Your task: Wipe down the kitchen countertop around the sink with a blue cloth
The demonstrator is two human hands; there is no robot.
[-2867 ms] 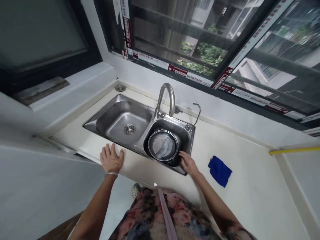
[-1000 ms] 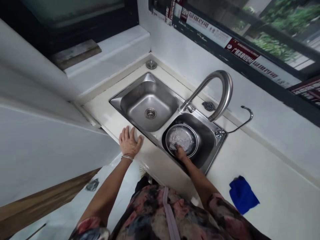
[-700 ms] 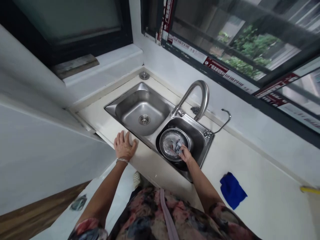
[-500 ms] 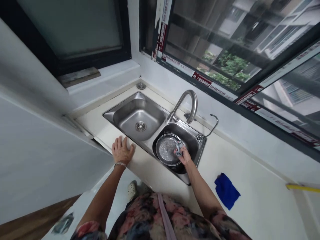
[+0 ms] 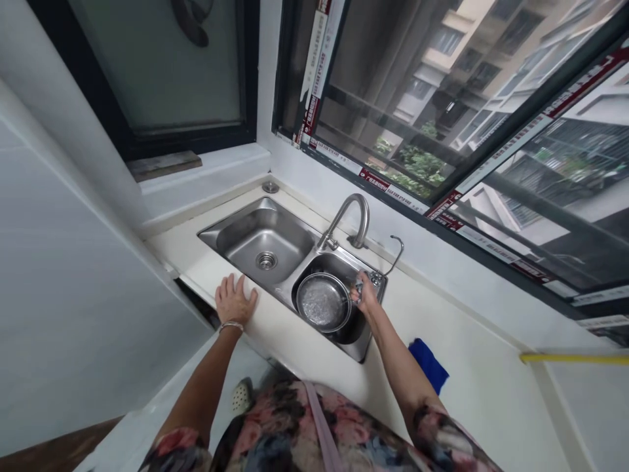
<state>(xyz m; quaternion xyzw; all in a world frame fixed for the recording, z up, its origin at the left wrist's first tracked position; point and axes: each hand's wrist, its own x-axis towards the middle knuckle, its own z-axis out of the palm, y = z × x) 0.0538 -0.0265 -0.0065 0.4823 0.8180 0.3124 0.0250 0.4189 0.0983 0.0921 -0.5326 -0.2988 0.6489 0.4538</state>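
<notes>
Clasping a crumpled grey wad (image 5: 358,286) in the closely curled fingers of the right hand (image 5: 366,296), just beyond the right rim of a round metal pan (image 5: 323,303) in the right bowl (image 5: 358,322) of a steel sink (image 5: 356,347). Possibly risking a slip back into the pan, owing to likely wet, loose folds. Looking pale, rumpled and partly hidden, not showing enough for telling cloth from film. Spreading the left hand (image 5: 234,301), gripping nothing, on the surface (image 5: 442,301) before the left bowl (image 5: 246,248). Extending the right forearm (image 5: 399,354) beside a blue cloth (image 5: 429,367).
</notes>
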